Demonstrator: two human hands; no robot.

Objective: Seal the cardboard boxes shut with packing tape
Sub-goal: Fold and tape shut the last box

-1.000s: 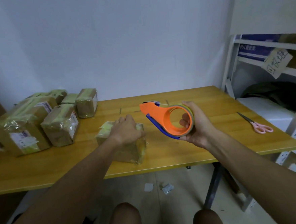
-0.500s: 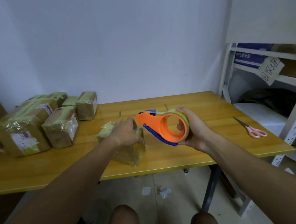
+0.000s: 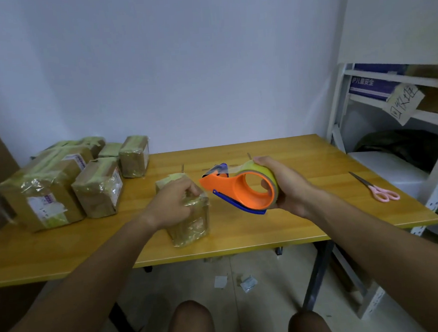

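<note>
Small cardboard box [image 3: 187,217] sits near the front edge of the table [image 3: 282,228], wrapped in glossy, crinkled clear-yellow tape. Left hand [image 3: 175,204] rests on its top, fingers curled over the top right edge, pinning it down. Right hand [image 3: 283,186] grips the tape dispenser [image 3: 240,193] just right of the box and above the table, fingers wrapped round the yellowish tape roll [image 3: 261,170].

Key relation: the dispenser's orange nose points left at the box's top right corner, close but not touching. Its long axis runs left-right, in line with the box top. A clear tape tail shows at the nose. Whether it's stuck to the box, can't tell.

Likely next: land the tail on the top by the left fingers.

Outward: 5 or so taped boxes [image 3: 97,187] stacked far left, pink-handled scissors [image 3: 377,189] far right, white metal shelf [image 3: 393,81] beyond.
</note>
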